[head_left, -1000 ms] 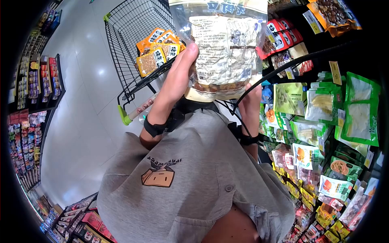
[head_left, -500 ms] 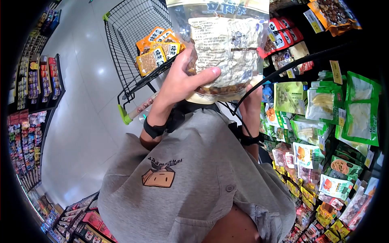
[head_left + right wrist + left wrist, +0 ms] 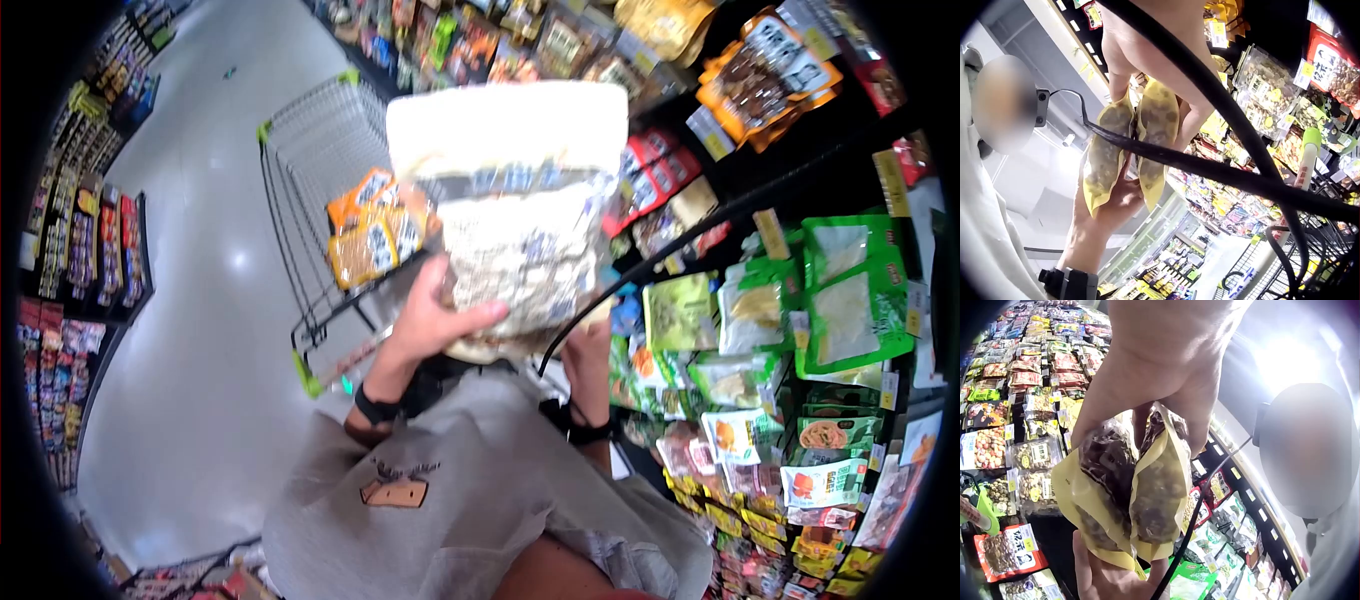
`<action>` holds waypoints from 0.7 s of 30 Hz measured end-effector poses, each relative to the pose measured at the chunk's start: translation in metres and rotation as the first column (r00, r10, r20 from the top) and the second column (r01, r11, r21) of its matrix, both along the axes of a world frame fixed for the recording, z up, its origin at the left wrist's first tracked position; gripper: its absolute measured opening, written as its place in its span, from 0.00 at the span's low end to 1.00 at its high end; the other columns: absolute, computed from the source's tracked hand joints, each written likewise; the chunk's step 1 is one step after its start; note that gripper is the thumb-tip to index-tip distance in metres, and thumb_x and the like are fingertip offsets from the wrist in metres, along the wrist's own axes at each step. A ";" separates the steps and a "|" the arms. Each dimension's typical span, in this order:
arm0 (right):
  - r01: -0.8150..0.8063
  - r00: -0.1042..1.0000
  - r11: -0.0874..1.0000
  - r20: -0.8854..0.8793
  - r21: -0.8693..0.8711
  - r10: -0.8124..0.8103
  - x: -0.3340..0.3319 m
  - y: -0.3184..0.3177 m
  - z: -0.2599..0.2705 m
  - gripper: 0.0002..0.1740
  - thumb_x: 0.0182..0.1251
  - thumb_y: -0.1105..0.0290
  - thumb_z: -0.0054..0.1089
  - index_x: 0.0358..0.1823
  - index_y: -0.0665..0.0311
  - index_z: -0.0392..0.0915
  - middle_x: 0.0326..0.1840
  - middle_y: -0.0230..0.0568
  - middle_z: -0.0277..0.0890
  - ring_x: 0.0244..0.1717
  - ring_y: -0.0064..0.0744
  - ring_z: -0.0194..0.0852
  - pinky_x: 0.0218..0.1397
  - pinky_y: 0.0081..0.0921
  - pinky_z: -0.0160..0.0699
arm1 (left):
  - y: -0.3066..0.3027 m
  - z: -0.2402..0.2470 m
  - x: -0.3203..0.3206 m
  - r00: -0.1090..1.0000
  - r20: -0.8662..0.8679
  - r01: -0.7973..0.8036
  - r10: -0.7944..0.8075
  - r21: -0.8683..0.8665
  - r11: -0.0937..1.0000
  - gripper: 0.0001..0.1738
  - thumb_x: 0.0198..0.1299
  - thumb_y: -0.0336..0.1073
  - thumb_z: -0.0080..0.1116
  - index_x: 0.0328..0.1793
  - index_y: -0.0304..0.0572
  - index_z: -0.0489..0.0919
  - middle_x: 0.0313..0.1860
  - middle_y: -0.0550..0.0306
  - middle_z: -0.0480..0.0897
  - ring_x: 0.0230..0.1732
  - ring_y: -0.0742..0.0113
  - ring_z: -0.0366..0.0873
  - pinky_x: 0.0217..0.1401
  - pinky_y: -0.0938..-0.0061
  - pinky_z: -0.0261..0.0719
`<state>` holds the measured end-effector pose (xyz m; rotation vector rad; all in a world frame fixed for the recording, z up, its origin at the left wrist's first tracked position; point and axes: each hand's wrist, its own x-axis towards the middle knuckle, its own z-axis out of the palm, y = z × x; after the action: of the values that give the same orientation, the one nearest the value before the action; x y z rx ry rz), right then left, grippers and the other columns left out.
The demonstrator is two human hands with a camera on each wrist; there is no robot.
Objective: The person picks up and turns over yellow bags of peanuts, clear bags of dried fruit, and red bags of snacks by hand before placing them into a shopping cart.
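In the head view a large clear snack pouch (image 3: 520, 250) with a crumpled white printed label faces me, its top washed out by glare. My left hand (image 3: 430, 315) grips its lower left side, thumb across the front. My right hand (image 3: 588, 355) holds the lower right corner, partly behind a black cable. The left wrist view shows two yellow-edged pouches with dark contents side by side, a near pouch (image 3: 1160, 503) and a darker pouch (image 3: 1107, 469), with left fingers between them. From the right wrist, both pouch bottoms (image 3: 1159, 119) show between the two hands.
A wire shopping cart (image 3: 310, 190) with several orange snack packs (image 3: 370, 245) stands ahead on the left. Shelves of hanging packets (image 3: 760, 300) line my right side. A black cable (image 3: 680, 240) crosses near the right hand. More shelves (image 3: 110, 245) stand across the aisle floor (image 3: 200, 370).
My left thumb has moved from the pouch's side edge onto its front. The head view has shifted, so pouch, hands and cart sit lower in it; more shelf shows at the top.
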<state>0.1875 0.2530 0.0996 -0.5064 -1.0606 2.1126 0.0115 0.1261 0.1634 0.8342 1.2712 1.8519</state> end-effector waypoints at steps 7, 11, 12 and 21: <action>-0.031 0.998 0.999 -0.055 0.008 0.031 -0.004 0.010 -0.011 0.42 0.55 0.84 0.50 0.73 0.64 0.46 0.68 0.38 0.57 0.65 0.29 0.61 0.67 0.27 0.60 | 0.015 0.004 -0.005 0.992 0.085 0.084 -0.088 0.051 0.995 0.30 0.51 0.27 0.66 0.59 0.28 0.68 0.52 0.52 0.78 0.51 0.71 0.75 0.58 0.74 0.71; -0.074 0.991 0.997 -0.110 0.019 0.075 -0.005 0.010 0.000 0.37 0.58 0.82 0.52 0.70 0.67 0.50 0.66 0.40 0.60 0.67 0.33 0.60 0.71 0.32 0.55 | 0.019 0.002 -0.005 0.984 0.110 0.135 -0.137 0.031 0.990 0.31 0.51 0.27 0.65 0.62 0.31 0.67 0.54 0.56 0.77 0.53 0.70 0.73 0.60 0.74 0.69; -0.046 0.994 0.998 -0.097 0.033 0.049 -0.007 0.008 0.008 0.36 0.59 0.81 0.52 0.69 0.68 0.51 0.65 0.41 0.62 0.66 0.33 0.61 0.70 0.32 0.56 | 0.020 0.000 -0.006 0.985 0.109 0.130 -0.133 0.029 0.991 0.31 0.51 0.27 0.65 0.62 0.32 0.68 0.53 0.56 0.77 0.53 0.70 0.73 0.59 0.74 0.69; -0.174 0.984 0.982 -0.049 -0.075 0.170 -0.014 0.018 -0.011 0.32 0.62 0.82 0.49 0.68 0.68 0.52 0.63 0.43 0.64 0.62 0.34 0.65 0.67 0.34 0.63 | 0.014 -0.003 -0.015 0.990 0.125 0.049 -0.062 0.099 0.994 0.31 0.54 0.28 0.65 0.62 0.30 0.65 0.58 0.53 0.74 0.58 0.70 0.69 0.64 0.74 0.64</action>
<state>0.1737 0.2712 0.0891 -0.4179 -1.0319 2.3140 -0.0038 0.1397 0.1606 0.7806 1.0769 1.9023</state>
